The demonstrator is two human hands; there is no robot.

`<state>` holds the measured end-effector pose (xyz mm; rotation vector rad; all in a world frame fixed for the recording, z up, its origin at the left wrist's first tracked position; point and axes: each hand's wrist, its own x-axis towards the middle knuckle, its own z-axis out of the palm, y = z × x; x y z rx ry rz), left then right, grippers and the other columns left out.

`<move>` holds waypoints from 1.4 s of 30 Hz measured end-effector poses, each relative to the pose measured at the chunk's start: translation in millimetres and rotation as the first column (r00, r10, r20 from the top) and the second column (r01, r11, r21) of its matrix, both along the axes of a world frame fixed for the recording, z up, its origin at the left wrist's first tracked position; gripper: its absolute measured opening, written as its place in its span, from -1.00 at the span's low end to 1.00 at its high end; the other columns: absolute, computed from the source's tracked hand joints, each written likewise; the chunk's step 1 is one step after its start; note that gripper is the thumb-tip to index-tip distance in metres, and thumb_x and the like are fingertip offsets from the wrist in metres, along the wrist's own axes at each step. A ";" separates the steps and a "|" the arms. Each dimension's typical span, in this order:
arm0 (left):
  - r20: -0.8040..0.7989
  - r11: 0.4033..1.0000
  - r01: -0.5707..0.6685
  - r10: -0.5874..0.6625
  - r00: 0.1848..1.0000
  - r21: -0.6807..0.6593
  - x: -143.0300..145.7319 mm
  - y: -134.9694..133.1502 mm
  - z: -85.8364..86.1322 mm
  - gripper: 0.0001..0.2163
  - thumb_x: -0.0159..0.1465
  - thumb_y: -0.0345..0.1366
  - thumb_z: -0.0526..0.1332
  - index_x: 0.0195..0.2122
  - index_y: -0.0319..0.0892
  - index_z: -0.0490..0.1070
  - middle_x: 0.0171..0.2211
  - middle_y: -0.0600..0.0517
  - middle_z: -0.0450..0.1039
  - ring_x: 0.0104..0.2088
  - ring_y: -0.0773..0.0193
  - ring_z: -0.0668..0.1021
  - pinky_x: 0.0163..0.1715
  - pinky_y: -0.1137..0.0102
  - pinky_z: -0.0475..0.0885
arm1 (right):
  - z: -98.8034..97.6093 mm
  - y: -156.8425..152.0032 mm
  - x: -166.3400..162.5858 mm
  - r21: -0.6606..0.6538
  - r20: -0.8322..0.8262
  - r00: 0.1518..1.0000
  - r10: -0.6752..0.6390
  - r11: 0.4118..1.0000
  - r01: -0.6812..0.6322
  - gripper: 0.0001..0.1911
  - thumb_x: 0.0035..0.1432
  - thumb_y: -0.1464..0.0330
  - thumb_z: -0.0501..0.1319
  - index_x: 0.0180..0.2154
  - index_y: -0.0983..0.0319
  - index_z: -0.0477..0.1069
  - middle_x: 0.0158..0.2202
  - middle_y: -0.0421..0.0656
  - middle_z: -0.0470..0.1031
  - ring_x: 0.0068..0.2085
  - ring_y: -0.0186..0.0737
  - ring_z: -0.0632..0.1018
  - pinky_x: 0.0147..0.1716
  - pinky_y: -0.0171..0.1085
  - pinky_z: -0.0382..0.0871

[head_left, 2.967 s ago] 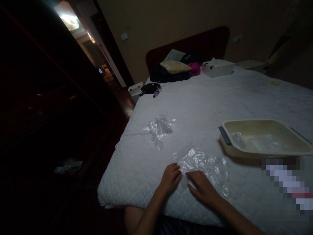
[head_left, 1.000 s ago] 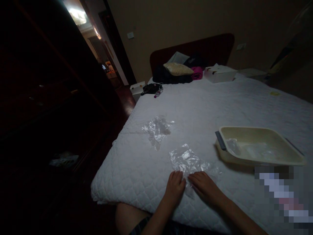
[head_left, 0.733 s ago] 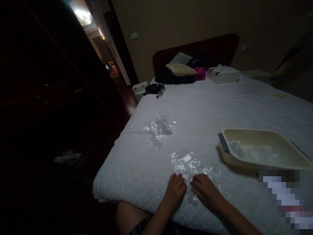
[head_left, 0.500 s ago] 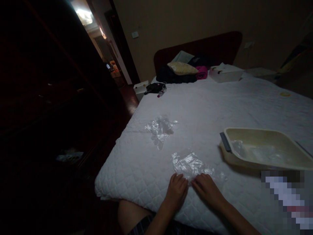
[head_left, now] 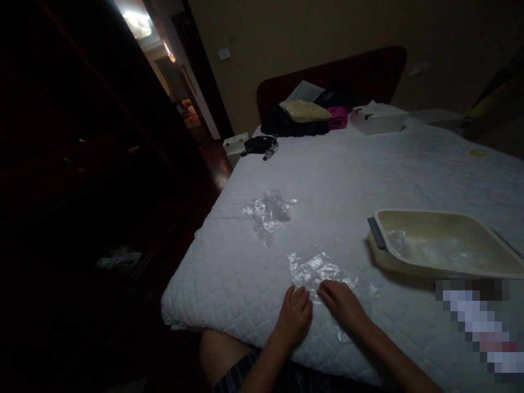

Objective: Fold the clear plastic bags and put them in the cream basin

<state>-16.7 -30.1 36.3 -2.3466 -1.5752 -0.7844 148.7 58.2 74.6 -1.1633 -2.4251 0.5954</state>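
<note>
A clear crinkled plastic bag (head_left: 319,270) lies flat on the white quilted bed (head_left: 347,180) near its front edge. My left hand (head_left: 295,315) rests palm down on the bag's near left corner, fingers together and stretched forward. My right hand (head_left: 341,303) lies flat on the bag's near right part, fingers extended. Both hands press the plastic against the quilt. A second crumpled clear plastic bag (head_left: 268,212) lies farther away to the left, untouched.
A beige rectangular basin (head_left: 442,262) with more clear plastic inside sits on the bed at right. Dark clothes, a cushion (head_left: 305,111), a pink item and a white box (head_left: 379,117) lie by the headboard. Left of the bed is a dark floor and a lit doorway.
The bag has been drawn closer to the bed's front edge and looks smaller and more folded than three seconds ago. Both hands slid back with it and stay pressed on it.
</note>
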 end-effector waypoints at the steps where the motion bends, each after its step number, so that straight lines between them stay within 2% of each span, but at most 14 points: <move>1: -0.001 1.000 0.006 -0.006 1.000 -0.016 -0.5 0.1 0.4 -0.84 0.20 -0.43 0.08 -0.23 -0.20 0.39 -0.11 -0.08 0.44 0.01 0.13 0.40 0.04 0.05 0.25 | 0.7 1.6 2.9 -0.001 -0.029 1.000 0.007 1.000 -0.007 -0.78 0.21 0.30 0.01 -0.30 0.23 0.39 -0.35 -0.11 0.51 -0.30 -0.18 0.50 -0.29 -0.24 0.31; 4: -0.012 0.999 0.009 -0.010 1.000 -0.041 -1.2 -0.3 4.6 -0.84 0.20 -0.42 0.08 -0.22 -0.21 0.39 -0.07 -0.08 0.42 0.03 0.11 0.38 0.05 0.05 0.22 | 1.6 7.5 19.4 0.047 -0.069 0.997 0.028 0.999 -0.025 -0.75 0.22 0.34 -0.01 -0.18 0.24 0.38 -0.24 -0.08 0.51 -0.21 -0.17 0.50 -0.20 -0.20 0.31; 7: -0.026 1.000 0.007 -0.007 1.000 0.001 1.7 -1.5 8.7 -0.81 0.22 -0.43 0.06 -0.16 -0.22 0.37 -0.04 -0.11 0.40 0.03 0.12 0.38 0.04 0.07 0.22 | -0.6 10.1 44.5 0.132 -0.026 0.994 0.107 0.986 -0.102 -0.76 0.19 0.39 0.02 -0.15 0.24 0.38 -0.21 -0.06 0.50 -0.19 -0.14 0.48 -0.17 -0.14 0.31; 11: -0.097 0.998 0.063 -0.060 0.994 0.024 14.5 -2.2 8.6 -0.78 0.28 -0.41 0.03 -0.07 -0.22 0.32 -0.03 -0.10 0.40 0.03 0.18 0.38 0.03 0.17 0.25 | -7.2 1.3 75.5 0.247 0.016 0.979 0.203 0.948 -0.201 -0.73 0.16 0.43 0.03 -0.12 0.23 0.39 -0.18 -0.03 0.49 -0.17 -0.14 0.47 -0.16 -0.11 0.31; 14: -0.128 0.999 0.046 -0.046 0.991 -0.001 28.4 -0.2 7.0 -0.75 0.30 -0.42 -0.01 -0.01 -0.25 0.28 -0.03 -0.13 0.40 0.01 0.18 0.40 -0.03 0.21 0.28 | -9.8 -8.9 86.6 0.282 0.067 0.969 0.237 0.927 -0.247 -0.67 0.15 0.46 0.02 -0.06 0.18 0.37 -0.13 -0.03 0.48 -0.14 -0.13 0.47 -0.16 -0.10 0.32; 17: -0.099 1.000 -0.015 0.013 0.995 -0.022 40.9 4.6 7.0 -0.74 0.30 -0.42 -0.02 0.00 -0.29 0.27 -0.06 -0.14 0.42 -0.03 0.15 0.43 -0.09 0.21 0.32 | -9.6 -14.7 86.4 0.313 0.109 0.964 0.243 0.912 -0.265 -0.61 0.14 0.50 0.01 0.00 0.17 0.34 -0.09 -0.03 0.46 -0.11 -0.12 0.46 -0.15 -0.08 0.32; 20: -0.062 0.997 -0.063 0.060 0.996 -0.038 48.9 9.4 7.6 -0.80 0.29 -0.38 0.03 -0.09 -0.25 0.33 -0.10 -0.11 0.44 -0.08 0.15 0.45 -0.12 0.21 0.33 | -10.6 -15.0 80.6 0.339 0.109 0.961 0.256 0.899 -0.278 -0.61 0.15 0.50 0.00 0.00 0.17 0.33 -0.08 -0.04 0.47 -0.10 -0.13 0.47 -0.14 -0.08 0.32; 24: -0.017 0.999 -0.034 0.034 0.999 -0.002 51.1 11.0 8.3 -0.91 0.25 -0.38 0.10 -0.30 -0.20 0.38 -0.17 -0.07 0.46 -0.13 0.17 0.48 -0.14 0.21 0.35 | -15.1 -12.6 73.2 0.342 0.096 0.961 0.258 0.899 -0.275 -0.64 0.16 0.49 0.02 -0.01 0.17 0.33 -0.09 -0.06 0.48 -0.10 -0.14 0.47 -0.11 -0.07 0.29; 28: 0.065 0.998 -0.008 0.004 0.998 0.067 47.7 6.7 8.7 -0.90 0.23 -0.35 0.12 -0.40 -0.21 0.38 -0.25 -0.06 0.47 -0.19 0.18 0.50 -0.20 0.25 0.39 | -17.1 -13.3 68.8 0.343 0.094 0.950 0.298 0.886 -0.312 -0.63 0.15 0.52 0.02 -0.02 0.18 0.32 -0.13 -0.08 0.50 -0.12 -0.17 0.47 -0.07 -0.04 0.23; 32: 0.053 0.995 -0.015 0.010 0.999 0.102 43.2 -1.2 8.1 -0.91 0.22 -0.35 0.12 -0.39 -0.20 0.38 -0.25 -0.09 0.47 -0.17 0.15 0.49 -0.22 0.24 0.41 | -12.3 -18.1 65.0 0.325 0.085 0.941 0.329 0.883 -0.338 -0.64 0.14 0.51 0.03 -0.03 0.19 0.33 -0.16 -0.08 0.50 -0.13 -0.18 0.47 -0.02 -0.02 0.17; 37: -0.030 0.999 0.026 -0.025 0.999 0.035 38.1 -9.7 3.4 -0.90 0.24 -0.34 0.10 -0.36 -0.20 0.37 -0.38 -0.05 0.45 -0.27 0.21 0.51 -0.26 0.27 0.42 | -0.5 -23.5 58.6 0.259 0.093 0.926 0.365 0.889 -0.377 -0.70 0.12 0.45 0.07 -0.08 0.19 0.36 -0.20 -0.10 0.50 -0.13 -0.17 0.45 0.03 -0.01 0.10; 42: -0.040 0.995 0.061 -0.057 0.998 0.080 32.9 -17.0 -9.4 -0.88 0.23 -0.38 0.12 -0.23 -0.22 0.39 -0.26 -0.04 0.49 -0.13 0.21 0.49 -0.12 0.25 0.38 | 8.3 -25.7 53.2 0.199 0.073 0.941 0.330 0.920 -0.338 -0.85 0.14 0.40 0.11 -0.21 0.16 0.38 -0.30 -0.16 0.50 -0.20 -0.18 0.45 -0.01 -0.04 0.08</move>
